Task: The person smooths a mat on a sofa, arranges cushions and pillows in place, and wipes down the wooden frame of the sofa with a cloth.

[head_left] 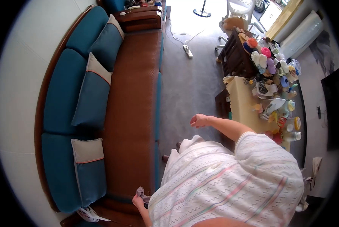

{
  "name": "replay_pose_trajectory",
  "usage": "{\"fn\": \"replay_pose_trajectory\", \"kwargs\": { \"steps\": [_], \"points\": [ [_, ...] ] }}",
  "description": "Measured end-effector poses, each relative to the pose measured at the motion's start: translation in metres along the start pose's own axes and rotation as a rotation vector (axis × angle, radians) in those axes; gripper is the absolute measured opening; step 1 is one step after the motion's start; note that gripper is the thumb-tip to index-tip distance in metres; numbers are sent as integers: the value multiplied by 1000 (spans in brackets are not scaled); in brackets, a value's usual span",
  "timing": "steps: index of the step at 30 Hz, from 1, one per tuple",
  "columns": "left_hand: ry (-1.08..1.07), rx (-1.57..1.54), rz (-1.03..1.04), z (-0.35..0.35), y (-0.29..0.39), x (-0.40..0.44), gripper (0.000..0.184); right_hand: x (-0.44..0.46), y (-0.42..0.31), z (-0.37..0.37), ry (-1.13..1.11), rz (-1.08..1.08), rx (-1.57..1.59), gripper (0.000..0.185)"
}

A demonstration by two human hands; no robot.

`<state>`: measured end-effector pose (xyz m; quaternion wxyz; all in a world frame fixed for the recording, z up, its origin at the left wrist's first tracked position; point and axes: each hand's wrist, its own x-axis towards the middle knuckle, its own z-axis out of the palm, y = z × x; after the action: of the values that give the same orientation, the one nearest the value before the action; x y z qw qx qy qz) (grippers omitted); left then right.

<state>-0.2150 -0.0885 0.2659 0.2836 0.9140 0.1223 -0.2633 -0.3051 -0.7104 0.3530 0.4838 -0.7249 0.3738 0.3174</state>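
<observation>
Right up close we have the white knitted top [222, 178], striped in pink and green, spreading across the bottom of our view. Down at our left, the left hand [138, 201] is pinching a small greyish cloth [142, 194], and that crumpled cloth pokes out past the fingers, near the close end of the sofa [129, 106]. There's a white plastic bag [88, 215] in that corner too. Out ahead of us, the right hand [200, 120] hangs over the grey floor [184, 90], fingers curled inward; we can't tell whether the fingertips meet or whether anything sits inside.

On our left runs the sofa, blue backrest, brown mat over the seat, with three blue-and-cream cushions [92, 98] leaning along it. Over on our right, a counter [239, 98] under a cream cover carries a white bottle [291, 136], jars and a crowd of small items. A black screen [334, 109] is beyond it, by the wall. Farther along, orange and pink yarn balls [266, 52] are heaped above a dark cabinet [235, 55]. And way up front, a white power strip [188, 51] lies on the floor, with a pale chair [240, 6] beyond, to our right.
</observation>
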Motion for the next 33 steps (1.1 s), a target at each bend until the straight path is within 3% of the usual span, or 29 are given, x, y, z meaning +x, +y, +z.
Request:
{"fn": "replay_pose_trajectory", "kwargs": {
  "steps": [2,5,7,11,16,19,22,30,33],
  "points": [
    [44,68,39,3,-14,-12,35,10,-2,5,-7,-26,-16,33],
    [34,-75,-101,8,-43,-22,32,11,-12,10,-8,-24,-62,34],
    [84,-120,-238,7,-21,-50,29,12,-16,14,8,-10,-92,34],
    [43,-43,-276,-6,14,-68,28,26,-10,25,7,14,-148,34],
    [-10,-113,-330,-10,3,-57,28,30,-12,42,-38,0,-185,34],
    [-63,-226,-279,-7,-11,-42,29,25,-22,47,-46,-21,-163,34],
    [-72,-171,-240,-22,17,-49,30,17,-35,51,-42,-33,-162,35],
    [-102,-314,-266,-5,-36,-13,32,16,-49,54,-68,-26,-177,38],
    [-92,-239,-255,-1,-33,-8,32,32,-42,47,-109,-44,-194,36]
  ]
}}
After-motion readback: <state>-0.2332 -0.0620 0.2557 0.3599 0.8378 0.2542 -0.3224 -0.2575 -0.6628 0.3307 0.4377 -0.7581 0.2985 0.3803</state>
